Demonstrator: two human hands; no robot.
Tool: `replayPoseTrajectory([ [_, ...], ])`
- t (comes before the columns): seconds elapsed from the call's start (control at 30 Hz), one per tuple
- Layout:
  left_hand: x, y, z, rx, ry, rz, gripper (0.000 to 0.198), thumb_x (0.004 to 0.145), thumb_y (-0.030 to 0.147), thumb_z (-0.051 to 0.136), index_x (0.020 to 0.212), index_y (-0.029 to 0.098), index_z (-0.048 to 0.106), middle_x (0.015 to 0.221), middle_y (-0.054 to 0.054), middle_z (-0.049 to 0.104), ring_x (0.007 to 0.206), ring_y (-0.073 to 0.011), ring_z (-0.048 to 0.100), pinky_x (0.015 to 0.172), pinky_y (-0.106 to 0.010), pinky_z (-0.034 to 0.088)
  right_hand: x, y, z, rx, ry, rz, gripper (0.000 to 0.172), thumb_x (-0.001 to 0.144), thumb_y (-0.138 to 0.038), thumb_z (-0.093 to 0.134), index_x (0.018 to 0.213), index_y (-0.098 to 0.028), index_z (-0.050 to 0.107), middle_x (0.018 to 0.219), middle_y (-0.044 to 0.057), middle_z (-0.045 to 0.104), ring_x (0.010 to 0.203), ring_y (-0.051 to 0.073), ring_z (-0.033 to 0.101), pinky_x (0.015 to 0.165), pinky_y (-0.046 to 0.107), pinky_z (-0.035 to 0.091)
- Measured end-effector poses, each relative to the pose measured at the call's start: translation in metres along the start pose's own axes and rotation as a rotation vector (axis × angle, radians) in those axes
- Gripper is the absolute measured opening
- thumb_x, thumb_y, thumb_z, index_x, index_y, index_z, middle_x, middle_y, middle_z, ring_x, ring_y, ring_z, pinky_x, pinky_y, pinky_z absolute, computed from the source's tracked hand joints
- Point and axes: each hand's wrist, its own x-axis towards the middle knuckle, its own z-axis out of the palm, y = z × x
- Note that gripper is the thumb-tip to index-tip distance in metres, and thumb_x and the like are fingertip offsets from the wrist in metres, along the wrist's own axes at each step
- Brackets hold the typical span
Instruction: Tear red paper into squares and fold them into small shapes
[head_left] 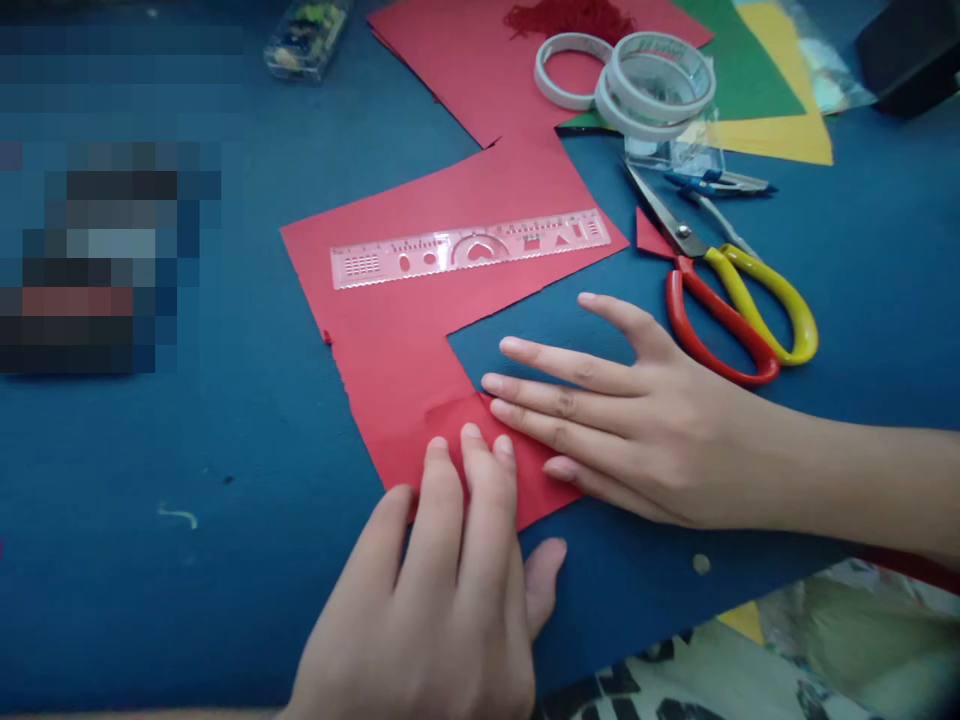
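Observation:
A sheet of red paper (397,350), with a notch cut from its right side, lies on the blue table. My left hand (457,560) reaches in from the bottom, palm down, fingertips resting on the sheet's near end and thumb out to the right. From the right comes my right hand (660,430), flat with fingers spread; its middle fingertips touch the paper beside the left fingers, while the little finger lies over the table. A slight crease shows in the paper by the fingertips. Farther up the same sheet sits a clear plastic ruler (472,248).
Scissors (720,280) with red and yellow handles lie partly open beyond my right hand, beside a drawing compass (720,184). Behind are tape rolls (574,98), red yarn (566,18), and green paper (757,85) with yellow sheets. A clear box (306,40) stands at the far left.

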Motion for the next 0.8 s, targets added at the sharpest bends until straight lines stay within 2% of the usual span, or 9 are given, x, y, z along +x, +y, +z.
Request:
replayPoseTrajectory([
  [0.1,0.006,0.000,-0.001,0.047,0.000,0.010,0.032,0.090,0.030,0.052,0.112,0.010,0.064,0.108,-0.014,0.070,0.089,-0.0279,0.068,0.063,-0.033,0.055,-0.003,-0.006,-0.005,-0.038,0.002,0.013,0.031,0.096,-0.022,0.039,0.118,-0.020,0.061,0.136,0.004,0.053,0.136,0.023,0.035,0.117,0.054,0.011],
  [0.27,0.015,0.001,-0.001,0.223,0.023,0.041,0.043,0.091,0.033,0.047,0.103,-0.004,0.066,0.105,-0.025,0.068,0.082,-0.0327,0.071,0.051,-0.033,0.055,-0.004,-0.010,-0.009,-0.044,0.005,0.026,0.030,0.095,-0.021,0.039,0.107,-0.020,0.066,0.128,0.004,0.060,0.134,0.024,0.039,0.117,0.056,0.014],
  [0.37,0.014,0.005,-0.001,0.266,0.017,0.034,0.047,0.091,0.036,0.046,0.104,-0.006,0.065,0.108,-0.026,0.067,0.078,-0.0302,0.071,0.047,-0.029,0.054,-0.004,-0.010,-0.008,-0.046,0.019,0.010,0.030,0.095,-0.019,0.040,0.108,-0.018,0.066,0.127,0.006,0.060,0.132,0.025,0.042,0.116,0.057,0.016],
  [0.47,0.012,0.009,-0.001,0.289,0.010,0.041,0.047,0.091,0.039,0.047,0.110,-0.001,0.064,0.114,-0.021,0.066,0.075,-0.0273,0.071,0.050,-0.030,0.054,-0.004,-0.010,-0.005,-0.056,0.032,-0.002,0.029,0.094,-0.019,0.041,0.111,-0.015,0.065,0.128,0.008,0.059,0.132,0.026,0.041,0.116,0.057,0.016],
  [0.6,0.016,0.010,0.001,0.245,0.023,0.008,0.045,0.091,0.037,0.046,0.107,0.000,0.066,0.112,-0.018,0.067,0.073,-0.0279,0.069,0.059,-0.037,0.054,-0.004,-0.009,-0.004,-0.058,0.045,-0.010,0.030,0.095,-0.018,0.040,0.112,-0.013,0.064,0.126,0.010,0.060,0.131,0.024,0.043,0.118,0.055,0.013],
  [0.8,0.030,-0.004,-0.003,0.172,-0.028,-0.045,0.046,0.092,0.032,0.041,0.108,-0.003,0.065,0.106,-0.020,0.069,0.072,-0.0286,0.068,0.057,-0.039,0.053,-0.004,-0.010,-0.004,-0.065,0.038,-0.007,0.031,0.095,-0.018,0.038,0.112,-0.015,0.063,0.126,0.008,0.061,0.132,0.023,0.043,0.118,0.056,0.011],
])
